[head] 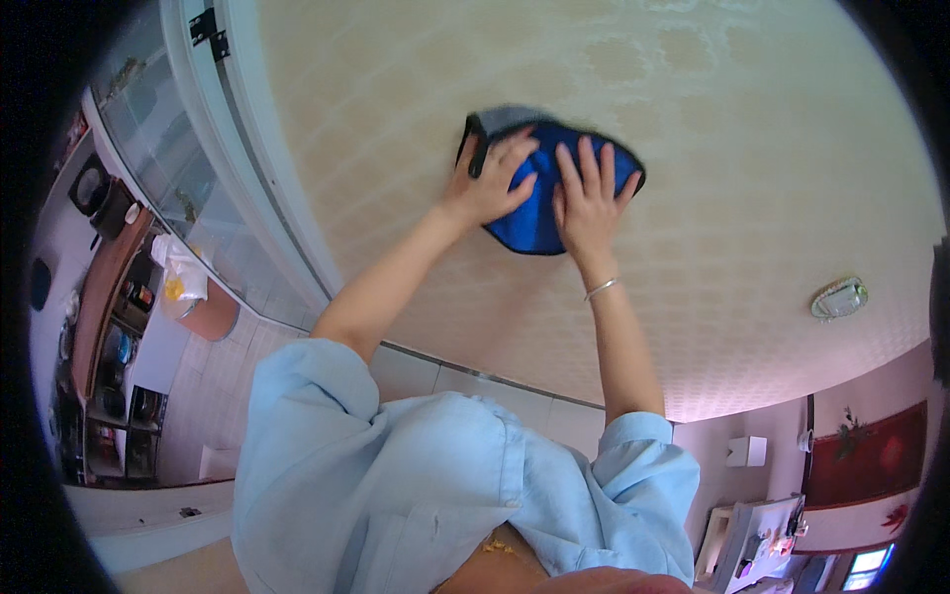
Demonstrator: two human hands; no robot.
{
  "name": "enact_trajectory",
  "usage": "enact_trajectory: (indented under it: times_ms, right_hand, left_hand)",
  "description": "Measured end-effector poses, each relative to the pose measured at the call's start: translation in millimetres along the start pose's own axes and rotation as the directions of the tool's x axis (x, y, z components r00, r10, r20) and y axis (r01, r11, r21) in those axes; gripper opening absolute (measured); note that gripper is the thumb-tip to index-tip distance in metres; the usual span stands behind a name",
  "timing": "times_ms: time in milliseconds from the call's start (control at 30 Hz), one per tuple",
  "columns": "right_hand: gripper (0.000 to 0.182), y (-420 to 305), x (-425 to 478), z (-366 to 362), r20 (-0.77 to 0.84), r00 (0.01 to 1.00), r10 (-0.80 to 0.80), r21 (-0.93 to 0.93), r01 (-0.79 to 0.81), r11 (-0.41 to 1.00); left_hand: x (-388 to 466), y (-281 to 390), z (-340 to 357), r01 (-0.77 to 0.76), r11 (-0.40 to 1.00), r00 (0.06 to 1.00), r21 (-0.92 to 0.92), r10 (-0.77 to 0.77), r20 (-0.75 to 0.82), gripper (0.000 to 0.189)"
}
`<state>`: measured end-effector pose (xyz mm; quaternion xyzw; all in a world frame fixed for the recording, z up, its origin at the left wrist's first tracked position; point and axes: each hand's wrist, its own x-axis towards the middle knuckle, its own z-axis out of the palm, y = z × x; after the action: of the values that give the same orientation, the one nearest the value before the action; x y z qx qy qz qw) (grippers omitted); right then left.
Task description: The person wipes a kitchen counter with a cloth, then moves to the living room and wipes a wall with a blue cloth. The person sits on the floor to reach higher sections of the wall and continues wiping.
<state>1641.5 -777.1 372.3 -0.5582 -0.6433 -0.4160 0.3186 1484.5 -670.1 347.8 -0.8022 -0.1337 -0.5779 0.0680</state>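
Note:
A blue fabric piece (538, 230) with black edging lies against a cream patterned wall (727, 185). Its upper left edge is folded over and shows a grey face and a short black strip. My left hand (491, 178) is on the left part of the fabric, with its fingers bent around the folded edge; some fingertips are hard to make out. Flat on the right part rests my right hand (591, 185), fingers spread and pointing up the wall. A thin bracelet (600, 289) circles the right wrist.
Left of the wall stands a white door frame (260, 141) with a black hinge (210, 33) and glass panel (159, 126). Beyond are shelves (111, 371) and a brown bin (210, 312) with a plastic bag. A switch with a decorative surround (839, 298) sits on the right wall.

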Motion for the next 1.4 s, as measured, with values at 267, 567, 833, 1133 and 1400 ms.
enact_trajectory:
  times_ms: [267,567,833,1133,1400]
  right_hand:
    - [0.051,-23,148,-6,-0.269,0.953,-0.14,-0.129,0.109,0.986]
    - [0.052,-70,162,18,-0.218,0.969,-0.113,-0.174,0.075,0.982]
    - [0.054,-151,41,88,0.163,0.982,-0.091,0.014,0.09,0.996]
    - [0.07,-196,28,121,0.258,0.95,-0.174,0.194,0.125,0.973]
    - [0.058,-228,178,104,-0.112,0.978,-0.175,0.095,0.186,0.978]
  left_hand:
    - [124,-59,-47,-0.027,0.971,0.962,0.239,0.09,-0.256,0.065]
    - [121,-88,-108,-0.067,0.949,0.994,0.309,0.091,-0.062,0.066]
    - [-72,-140,-93,0.124,0.928,0.97,0.35,-0.188,0.154,0.063]
    - [-126,-160,-101,0.309,0.905,0.932,0.292,-0.35,0.098,0.049]
    - [17,-210,-175,0.177,0.892,0.963,0.415,-0.07,-0.26,0.061]
